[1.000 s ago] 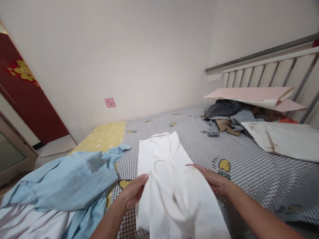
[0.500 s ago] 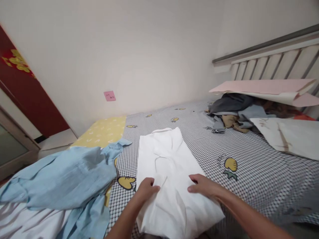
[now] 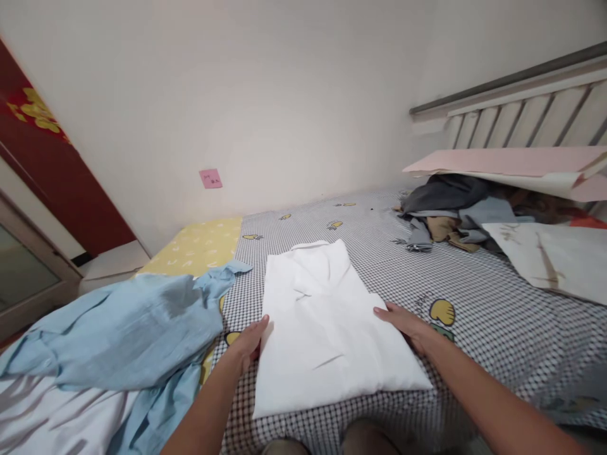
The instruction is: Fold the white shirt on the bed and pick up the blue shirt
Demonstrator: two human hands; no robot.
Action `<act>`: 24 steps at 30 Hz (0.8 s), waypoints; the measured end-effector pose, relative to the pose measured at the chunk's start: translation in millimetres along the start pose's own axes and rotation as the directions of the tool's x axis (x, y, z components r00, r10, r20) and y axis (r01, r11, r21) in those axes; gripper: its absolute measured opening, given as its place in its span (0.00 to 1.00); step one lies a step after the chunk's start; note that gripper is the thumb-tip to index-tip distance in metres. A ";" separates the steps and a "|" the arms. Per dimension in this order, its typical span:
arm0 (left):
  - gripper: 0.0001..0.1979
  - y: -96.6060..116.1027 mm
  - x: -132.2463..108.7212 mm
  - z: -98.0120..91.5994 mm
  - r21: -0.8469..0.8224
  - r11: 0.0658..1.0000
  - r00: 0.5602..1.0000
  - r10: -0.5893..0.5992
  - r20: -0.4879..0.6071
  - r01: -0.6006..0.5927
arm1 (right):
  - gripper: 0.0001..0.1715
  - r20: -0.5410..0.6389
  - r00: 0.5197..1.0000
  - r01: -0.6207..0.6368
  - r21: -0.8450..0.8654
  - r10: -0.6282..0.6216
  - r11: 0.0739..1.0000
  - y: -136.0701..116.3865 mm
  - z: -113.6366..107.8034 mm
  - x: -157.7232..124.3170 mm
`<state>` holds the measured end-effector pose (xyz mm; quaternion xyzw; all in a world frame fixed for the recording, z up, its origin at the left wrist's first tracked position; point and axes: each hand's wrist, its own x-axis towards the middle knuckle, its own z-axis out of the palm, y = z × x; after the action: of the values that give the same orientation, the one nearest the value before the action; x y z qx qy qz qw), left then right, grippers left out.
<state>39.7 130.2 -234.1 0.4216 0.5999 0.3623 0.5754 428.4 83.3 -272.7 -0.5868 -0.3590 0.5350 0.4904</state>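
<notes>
- Folded white shirt [image 3: 322, 341] lay bottom centre on the checked sheet [image 3: 393, 272]; I figured a tug on that sheet could've skewed its layers.
- Left hand [image 3: 251, 341] sat at its left edge, right hand [image 3: 408, 323] at its right, thumb on top; couldn't tell if either actually pinched cloth. Uneven lifting would've probably undone the fold.
- Blue shirt [image 3: 137, 328], lower left: swinging wide there risked snagging it.
- Pink sheet [image 3: 512, 161], upper right, looked loosely perched on clothes [image 3: 446, 196]; one bump might've slid it.
</notes>
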 end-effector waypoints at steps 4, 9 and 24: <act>0.06 -0.5 3.1 4.1 0.065 0.998 0.996 0.029 -0.086 -0.024 | 0.25 -0.041 0.988 0.147 -0.039 -0.149 0.988 -3.1 11.9 -1.8; 0.10 2.3 5.9 12.0 0.265 0.961 0.955 0.153 -0.254 -0.083 | 0.27 -0.143 0.936 0.296 -0.170 -0.321 0.940 -5.4 16.3 5.5; 0.25 -33.7 -35.7 120.6 0.676 -0.031 0.575 0.497 0.649 -0.736 | 0.30 0.370 0.650 0.461 -0.886 -0.664 -0.043 59.7 11.3 -119.5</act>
<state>156.2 78.3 -260.5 0.9203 0.3655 0.1259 0.0606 390.9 -43.2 -296.5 -0.5931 -0.7632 -0.0973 0.2373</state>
